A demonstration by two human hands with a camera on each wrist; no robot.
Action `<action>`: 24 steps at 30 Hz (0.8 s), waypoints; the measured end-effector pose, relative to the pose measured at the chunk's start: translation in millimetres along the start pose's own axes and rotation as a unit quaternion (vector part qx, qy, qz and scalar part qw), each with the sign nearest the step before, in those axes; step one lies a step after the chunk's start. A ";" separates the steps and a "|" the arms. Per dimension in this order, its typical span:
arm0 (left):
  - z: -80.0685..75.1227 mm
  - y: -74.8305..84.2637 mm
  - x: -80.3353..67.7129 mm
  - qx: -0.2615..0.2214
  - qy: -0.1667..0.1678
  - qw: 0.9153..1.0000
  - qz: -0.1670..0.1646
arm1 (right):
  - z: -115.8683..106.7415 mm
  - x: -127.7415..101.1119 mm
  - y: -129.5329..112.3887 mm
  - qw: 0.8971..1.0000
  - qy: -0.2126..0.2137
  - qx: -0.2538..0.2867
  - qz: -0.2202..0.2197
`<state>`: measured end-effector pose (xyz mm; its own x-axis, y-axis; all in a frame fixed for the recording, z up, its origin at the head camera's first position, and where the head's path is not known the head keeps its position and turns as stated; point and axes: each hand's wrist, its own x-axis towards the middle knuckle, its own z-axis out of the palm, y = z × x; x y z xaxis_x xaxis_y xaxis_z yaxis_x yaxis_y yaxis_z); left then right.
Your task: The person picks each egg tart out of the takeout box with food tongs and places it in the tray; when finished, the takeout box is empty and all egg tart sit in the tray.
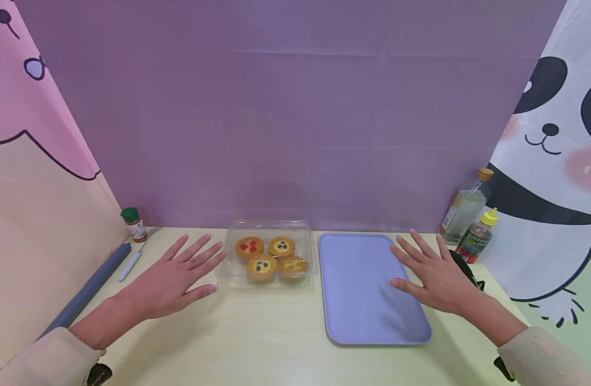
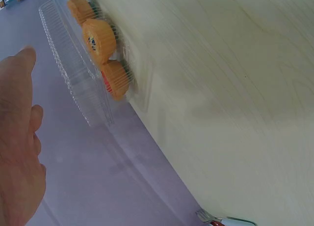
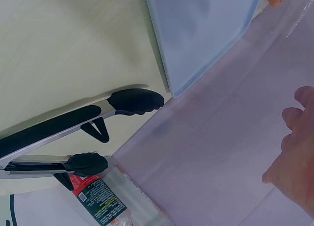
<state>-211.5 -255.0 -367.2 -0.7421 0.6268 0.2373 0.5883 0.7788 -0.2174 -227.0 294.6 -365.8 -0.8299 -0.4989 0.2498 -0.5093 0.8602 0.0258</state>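
My left hand (image 1: 172, 279) hovers palm down with fingers spread, holding nothing, just left of a clear plastic clamshell box (image 1: 237, 274). Inside the box are several egg tarts (image 1: 261, 268), some topped with red or dark fruit pieces; its lid stands up at the back. The right hand (image 1: 435, 276), also spread and holding nothing, is over the right edge of a light-blue tray (image 1: 363, 289). Black-and-silver tongs (image 3: 54, 130) lie to the right of the tray, mostly hidden by that hand in the head view.
At the right back stand a clear bottle with a brown cap (image 1: 464, 212) and a squeeze bottle with a yellow tip (image 1: 476, 236). On the left are a green-capped spice jar (image 1: 134, 225), a fork with a pale handle (image 1: 130, 266) and a long dark-blue roll (image 1: 90, 289). A purple backdrop (image 1: 295, 118) rises behind.
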 end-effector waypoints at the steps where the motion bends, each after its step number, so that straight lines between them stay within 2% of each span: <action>1: 0.2 0.3 0.0 -0.001 0.000 1.000 0.001 | 0.2 -0.2 -0.3 1.000 0.001 0.000 0.001; 5: 0.0 1.8 1.1 -0.007 -0.001 1.000 0.002 | 1.0 -0.5 -0.6 1.000 0.006 -0.004 0.004; 10: -2.6 4.2 1.7 -0.038 -0.031 0.999 -0.012 | -0.2 -1.0 -3.0 1.000 -0.004 0.012 0.023; 12: -3.5 4.4 1.7 -0.056 -0.037 0.998 -0.022 | -0.7 -1.5 -6.5 0.999 0.004 0.020 0.025; 18: -10.9 0.0 5.1 -0.123 -0.026 0.990 -0.063 | 6.1 -1.2 -26.9 0.995 0.064 0.068 0.024; 20: -14.1 -3.0 6.3 -0.142 -0.027 0.986 -0.084 | 11.1 0.7 -37.3 0.993 0.086 0.075 0.021; 24: -16.2 -8.9 6.7 -0.185 -0.033 0.974 -0.129 | 28.3 6.5 -60.9 0.986 0.150 0.069 -0.016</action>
<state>-216.6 -257.4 -348.3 -0.8927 0.4155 0.1744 0.4452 0.8729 0.1995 -207.8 236.0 -393.2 -0.7188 -0.4532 0.5272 -0.5767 0.8122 -0.0882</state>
